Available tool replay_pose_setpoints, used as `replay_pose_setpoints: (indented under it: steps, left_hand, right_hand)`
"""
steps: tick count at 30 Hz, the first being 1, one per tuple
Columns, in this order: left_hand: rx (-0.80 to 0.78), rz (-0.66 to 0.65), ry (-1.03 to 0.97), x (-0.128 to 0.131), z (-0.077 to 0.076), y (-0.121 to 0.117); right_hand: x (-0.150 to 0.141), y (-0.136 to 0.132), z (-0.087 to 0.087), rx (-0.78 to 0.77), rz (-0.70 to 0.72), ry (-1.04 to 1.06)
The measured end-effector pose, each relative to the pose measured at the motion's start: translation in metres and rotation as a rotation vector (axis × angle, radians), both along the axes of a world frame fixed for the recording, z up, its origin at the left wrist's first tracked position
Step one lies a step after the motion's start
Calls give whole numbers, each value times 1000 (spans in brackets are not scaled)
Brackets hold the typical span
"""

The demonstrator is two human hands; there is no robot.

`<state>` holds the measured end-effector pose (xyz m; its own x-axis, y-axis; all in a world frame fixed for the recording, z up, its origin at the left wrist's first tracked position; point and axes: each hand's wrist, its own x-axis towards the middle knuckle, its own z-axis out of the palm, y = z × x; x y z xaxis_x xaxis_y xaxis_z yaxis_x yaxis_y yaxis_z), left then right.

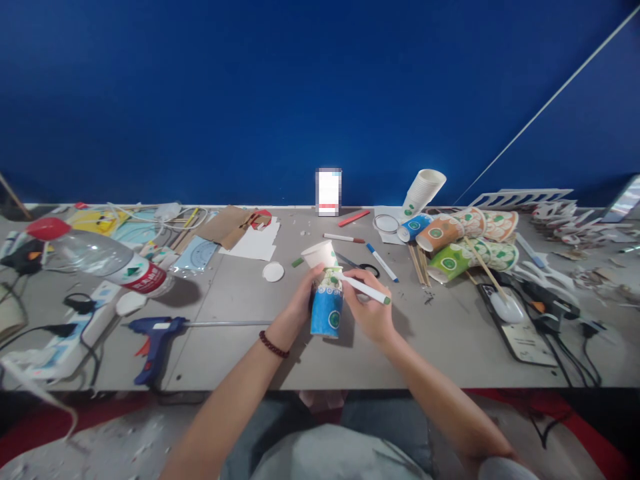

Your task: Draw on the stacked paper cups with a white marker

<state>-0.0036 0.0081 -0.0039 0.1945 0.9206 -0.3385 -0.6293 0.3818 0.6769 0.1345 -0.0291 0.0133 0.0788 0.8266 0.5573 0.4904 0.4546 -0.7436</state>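
In the middle of the table, my left hand (306, 291) is wrapped round the left side of a paper cup (327, 312), blue at the lower end and patterned with green above. A white cup (320, 254) flares out at the far end of it; whether the two are joined is hidden by my fingers. My right hand (373, 313) pinches a white marker (367, 289) with a green end. The marker's other end points at the patterned part of the cup, and I cannot tell if the tip touches it.
Right of the hands lie a blue marker (381, 262), scissors (369, 269), coloured paper cups (445, 233) and a phone (523, 340). On the left are a blue glue gun (161, 340), a water bottle (107, 260) and a power strip (75, 340). A lit screen (329, 191) stands by the wall.
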Motion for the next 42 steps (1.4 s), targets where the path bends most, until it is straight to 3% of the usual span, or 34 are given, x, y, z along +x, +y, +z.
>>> replay_pose_setpoints:
  steps: [16, 42]
  left_hand:
    - [5, -67, 3, -2, 0, -1]
    - [32, -65, 50, -1, 2, 0]
  right_hand:
    - [-1, -2, 2, 27, -1, -48]
    - [1, -5, 1, 68, 35, 29]
